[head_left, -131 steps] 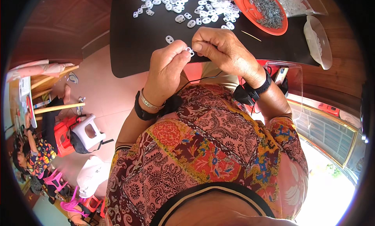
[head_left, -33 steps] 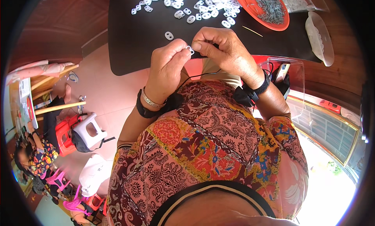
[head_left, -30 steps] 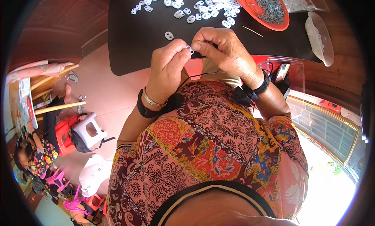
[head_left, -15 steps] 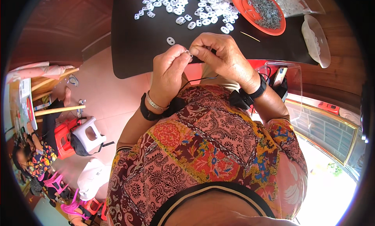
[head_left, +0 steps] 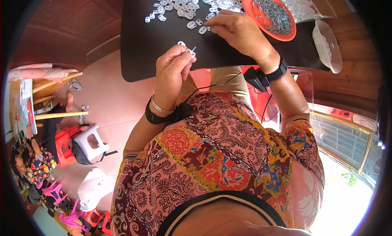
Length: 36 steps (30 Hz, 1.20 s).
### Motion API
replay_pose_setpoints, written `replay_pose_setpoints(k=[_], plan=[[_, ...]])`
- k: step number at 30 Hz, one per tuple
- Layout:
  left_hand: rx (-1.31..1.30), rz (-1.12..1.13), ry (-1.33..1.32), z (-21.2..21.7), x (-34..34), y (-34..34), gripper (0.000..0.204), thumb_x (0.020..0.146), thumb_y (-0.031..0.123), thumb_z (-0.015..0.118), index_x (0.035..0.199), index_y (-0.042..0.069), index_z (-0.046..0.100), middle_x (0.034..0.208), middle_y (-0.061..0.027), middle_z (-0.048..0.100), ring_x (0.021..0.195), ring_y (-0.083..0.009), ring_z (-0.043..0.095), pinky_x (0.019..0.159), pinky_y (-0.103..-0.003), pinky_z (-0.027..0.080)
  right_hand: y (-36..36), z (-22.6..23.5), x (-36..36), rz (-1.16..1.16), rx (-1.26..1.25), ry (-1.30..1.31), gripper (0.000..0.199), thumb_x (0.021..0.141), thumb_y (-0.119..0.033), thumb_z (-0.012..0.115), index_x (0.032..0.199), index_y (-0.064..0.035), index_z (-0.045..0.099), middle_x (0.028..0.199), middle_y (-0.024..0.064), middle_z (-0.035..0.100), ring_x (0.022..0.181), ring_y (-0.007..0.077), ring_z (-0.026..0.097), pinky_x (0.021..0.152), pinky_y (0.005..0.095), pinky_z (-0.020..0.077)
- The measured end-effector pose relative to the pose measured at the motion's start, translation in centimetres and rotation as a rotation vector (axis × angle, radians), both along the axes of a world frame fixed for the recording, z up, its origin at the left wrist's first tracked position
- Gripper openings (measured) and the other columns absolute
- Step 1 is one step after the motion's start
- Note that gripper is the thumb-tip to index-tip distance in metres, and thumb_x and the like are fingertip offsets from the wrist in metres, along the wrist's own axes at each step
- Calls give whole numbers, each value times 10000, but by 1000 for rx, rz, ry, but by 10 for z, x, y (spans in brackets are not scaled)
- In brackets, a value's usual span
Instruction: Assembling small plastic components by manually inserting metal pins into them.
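Observation:
My left hand (head_left: 173, 68) is closed in a pinch, close to the near edge of the black table (head_left: 141, 52). Between its thumb and forefinger sits a small white plastic cord-lock part (head_left: 190, 53), with a thin grey spring (head_left: 194, 49) standing out from it. Just beyond these fingers lies a loose white two-hole piece (head_left: 181, 43). Farther out over the table, my right hand (head_left: 243, 32) has thumb and forefinger closed on another white piece (head_left: 208, 28). That piece is partly covered by the fingertips. Several similar pieces (head_left: 190, 7) spread in a pile beyond it.
An orange-red plate (head_left: 245, 3) of small grey springs stands right of the pile. Farther right are a clear bag (head_left: 300, 5) of pale parts and a translucent tray (head_left: 335, 56). On the left floor are stools (head_left: 90, 142) and another person (head_left: 34, 162).
My hands have come apart. The right has moved forward to the edge of the pile and pinches a piece there; the left stays near the table edge with its part and a spring showing.

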<state>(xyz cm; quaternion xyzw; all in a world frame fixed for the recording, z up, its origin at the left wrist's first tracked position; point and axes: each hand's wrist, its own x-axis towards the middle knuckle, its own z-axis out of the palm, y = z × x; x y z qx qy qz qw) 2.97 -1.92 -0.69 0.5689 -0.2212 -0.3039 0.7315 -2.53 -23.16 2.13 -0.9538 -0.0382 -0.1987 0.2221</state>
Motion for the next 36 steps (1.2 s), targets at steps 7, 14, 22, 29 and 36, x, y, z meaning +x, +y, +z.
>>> replay_pose_setpoints(k=[7, 14, 22, 29, 36], plan=[[12, -20, 5, -2, 2, 0, 231, 918, 157, 465, 788, -10, 557, 539, 37, 384, 464, -39, 287, 451, -219, 199, 6, -10, 20, 55, -256, 19, 145, 806, -151, 641, 920, -62, 653, 815, 93, 577, 797, 294, 605, 686, 382, 486], [-16, -1, 66, -1, 2, -1, 210, 895, 131, 487, 770, -24, 554, 527, 30, 392, 458, -38, 299, 469, -212, 248, 6, -9, 15, 17, -178, -2, 126, 793, -137, 647, 864, -46, 597, 830, 104, 594, 795, 308, 601, 693, 380, 488], [-141, 17, 88, 11, 3, -8, 205, 916, 154, 453, 822, -5, 542, 586, -2, 439, 502, -61, 362, 481, -208, 274, 18, -17, -9, 127, 1155, 194, 183, 881, -86, 627, 1056, -33, 619, 855, -22, 615, 741, 51, 536, 690, 212, 458], [-327, -56, 128, 12, 5, -23, 186, 941, 167, 436, 862, 16, 508, 694, -38, 483, 574, -117, 461, 512, -242, 377, 47, -21, -18, 135, 1398, 57, 200, 893, -44, 600, 1089, -32, 636, 882, -12, 639, 740, 50, 549, 718, 201, 477], [-351, 29, 125, 9, 0, -30, 191, 950, 160, 409, 875, 11, 502, 709, -48, 492, 586, -125, 463, 526, -253, 396, 50, -31, -22, 118, 1296, -2, 140, 882, -21, 610, 1021, -4, 617, 869, 4, 639, 804, 58, 583, 735, 210, 491]])
